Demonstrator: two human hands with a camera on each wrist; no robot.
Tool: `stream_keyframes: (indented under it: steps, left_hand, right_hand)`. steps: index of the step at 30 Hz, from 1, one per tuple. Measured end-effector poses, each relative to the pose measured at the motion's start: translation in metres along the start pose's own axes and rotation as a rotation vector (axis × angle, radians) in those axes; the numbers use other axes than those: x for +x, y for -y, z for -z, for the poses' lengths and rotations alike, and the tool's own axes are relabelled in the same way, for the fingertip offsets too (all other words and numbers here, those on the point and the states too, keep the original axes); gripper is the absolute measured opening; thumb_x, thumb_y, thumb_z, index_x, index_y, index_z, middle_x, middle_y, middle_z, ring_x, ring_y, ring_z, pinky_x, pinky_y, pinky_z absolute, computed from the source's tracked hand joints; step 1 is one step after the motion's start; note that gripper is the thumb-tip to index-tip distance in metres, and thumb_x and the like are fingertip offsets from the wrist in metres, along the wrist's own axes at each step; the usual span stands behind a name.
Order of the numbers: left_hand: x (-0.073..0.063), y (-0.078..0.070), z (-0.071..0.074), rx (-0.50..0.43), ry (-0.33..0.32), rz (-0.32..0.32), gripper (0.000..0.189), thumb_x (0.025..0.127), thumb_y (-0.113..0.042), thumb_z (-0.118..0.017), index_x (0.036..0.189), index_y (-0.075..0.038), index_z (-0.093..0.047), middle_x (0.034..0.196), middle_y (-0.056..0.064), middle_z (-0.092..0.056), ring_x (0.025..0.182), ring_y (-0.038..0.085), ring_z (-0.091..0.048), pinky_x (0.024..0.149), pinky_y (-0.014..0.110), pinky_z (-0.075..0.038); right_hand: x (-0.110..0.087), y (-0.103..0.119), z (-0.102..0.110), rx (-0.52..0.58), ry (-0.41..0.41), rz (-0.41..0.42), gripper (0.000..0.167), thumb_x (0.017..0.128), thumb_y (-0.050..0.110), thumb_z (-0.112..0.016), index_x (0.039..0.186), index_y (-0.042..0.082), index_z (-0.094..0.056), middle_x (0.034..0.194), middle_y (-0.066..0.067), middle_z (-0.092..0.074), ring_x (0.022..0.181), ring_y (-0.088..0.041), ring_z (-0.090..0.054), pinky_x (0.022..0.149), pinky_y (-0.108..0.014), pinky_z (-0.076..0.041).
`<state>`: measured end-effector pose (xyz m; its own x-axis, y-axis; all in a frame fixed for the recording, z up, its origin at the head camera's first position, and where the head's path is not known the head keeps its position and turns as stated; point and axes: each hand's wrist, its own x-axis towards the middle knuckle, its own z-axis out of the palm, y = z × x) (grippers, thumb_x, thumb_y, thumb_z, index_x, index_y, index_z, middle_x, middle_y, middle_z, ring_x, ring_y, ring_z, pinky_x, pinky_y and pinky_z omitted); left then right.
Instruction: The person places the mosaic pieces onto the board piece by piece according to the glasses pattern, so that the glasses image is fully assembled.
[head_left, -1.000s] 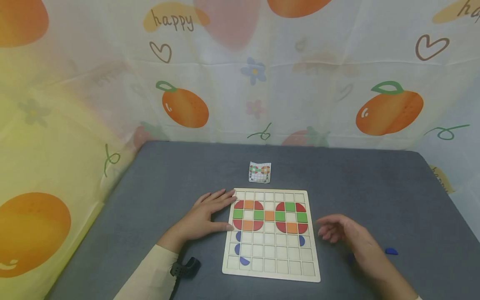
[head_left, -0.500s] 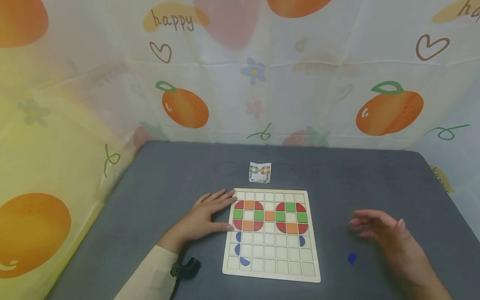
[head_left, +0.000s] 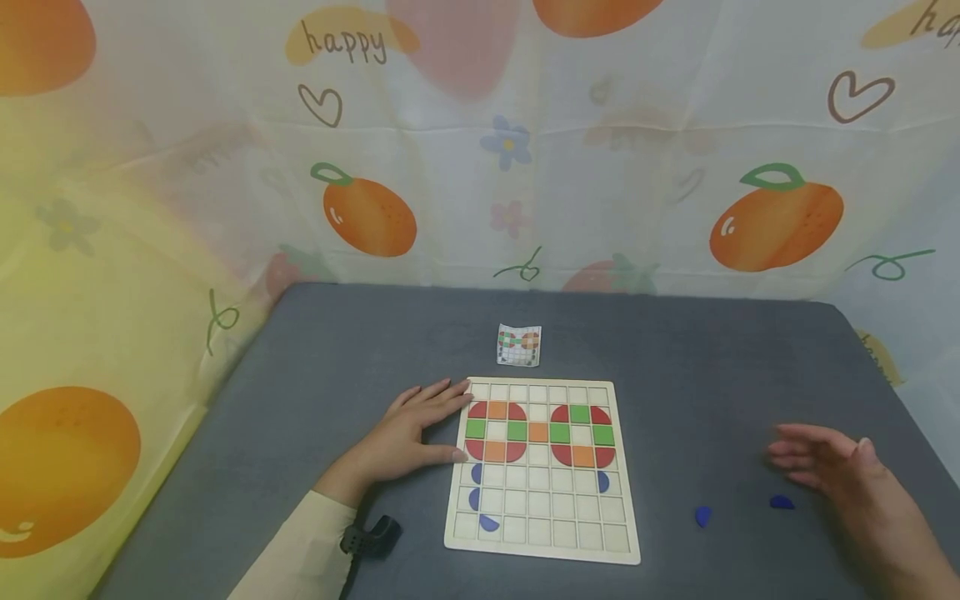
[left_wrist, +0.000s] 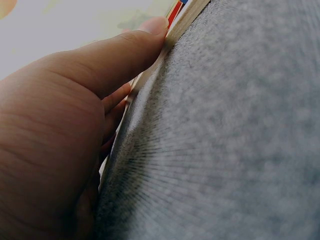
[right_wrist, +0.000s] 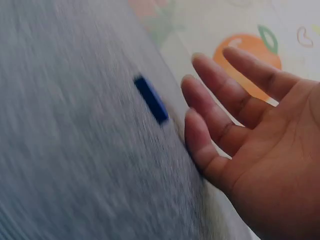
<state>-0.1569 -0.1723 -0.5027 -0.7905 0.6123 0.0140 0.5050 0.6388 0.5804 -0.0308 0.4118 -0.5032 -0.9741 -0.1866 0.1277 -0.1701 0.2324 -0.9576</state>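
My left hand (head_left: 415,431) rests at the left edge of a white grid board (head_left: 542,533), its thumb and fingertips touching the rim. Red, orange and green pieces form two rounded shapes on the board, joined by an orange square (head_left: 538,432). Blue half-round pieces sit below them, several on the left side and one (head_left: 603,482) on the right. To the right of the board, my right hand (head_left: 847,479) hovers with loosely bent fingers and holds nothing. Nearest to it lies a loose blue half-round piece (head_left: 782,502), seen edge-on in the right wrist view. Another blue piece (head_left: 702,517) lies closer to the board.
A small printed card (head_left: 518,346) with a coloured grid pattern lies behind the board. The grey tabletop (head_left: 360,333) meets a fruit-print cloth (head_left: 450,167) at the back. A black strap (head_left: 371,536) is around the left wrist.
My right hand has moved away from the board to the right, past the loose blue pieces, uncovering both. My left hand stays at the board's edge.
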Motion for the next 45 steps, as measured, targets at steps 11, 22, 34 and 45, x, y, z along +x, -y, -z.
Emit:
stream_keyframes:
  steps: [11, 22, 34, 45]
  left_hand:
    - [0.001, 0.002, -0.001, 0.008, 0.006, 0.003, 0.089, 0.094, -0.058, -0.082, 0.168, -0.025, -0.047, 0.175, -0.007, -0.033, 0.164, 0.027, -0.02, 0.127, 0.063, -0.008]
    - [0.001, 0.003, -0.002, 0.005, 0.005, 0.005, 0.089, 0.093, -0.058, -0.083, 0.168, -0.025, -0.048, 0.174, -0.007, -0.034, 0.164, 0.027, -0.021, 0.127, 0.063, -0.008]
    - [0.0, 0.001, 0.0, -0.002, -0.003, -0.002, 0.088, 0.094, -0.057, -0.083, 0.168, -0.024, -0.048, 0.175, -0.006, -0.034, 0.164, 0.028, -0.021, 0.126, 0.064, -0.008]
    - [0.0, 0.002, -0.001, -0.005, 0.002, -0.004, 0.091, 0.092, -0.057, -0.084, 0.169, -0.025, -0.046, 0.175, -0.007, -0.032, 0.164, 0.026, -0.02, 0.127, 0.063, -0.007]
  right_hand:
    - [-0.007, -0.009, 0.016, -0.019, -0.04, -0.052, 0.058, 0.122, 0.024, -0.012, 0.152, 0.016, -0.062, 0.127, -0.002, -0.072, 0.111, -0.014, -0.069, 0.087, -0.023, -0.053]
    - [-0.002, 0.007, -0.011, -0.355, 0.008, -0.349, 0.046, 0.11, 0.024, -0.071, 0.147, -0.001, -0.061, 0.131, -0.001, -0.068, 0.103, -0.003, -0.064, 0.076, -0.029, -0.057]
    - [0.005, 0.014, -0.007, -0.541, 0.109, -0.381, 0.015, 0.104, 0.016, -0.077, 0.117, 0.007, -0.075, 0.114, -0.004, -0.067, 0.086, -0.008, -0.06, 0.07, -0.03, -0.054]
    - [0.0, 0.014, -0.004, -0.612, 0.098, -0.379, 0.013, 0.104, 0.019, -0.079, 0.111, 0.01, -0.074, 0.109, -0.003, -0.06, 0.081, -0.009, -0.053, 0.067, -0.029, -0.05]
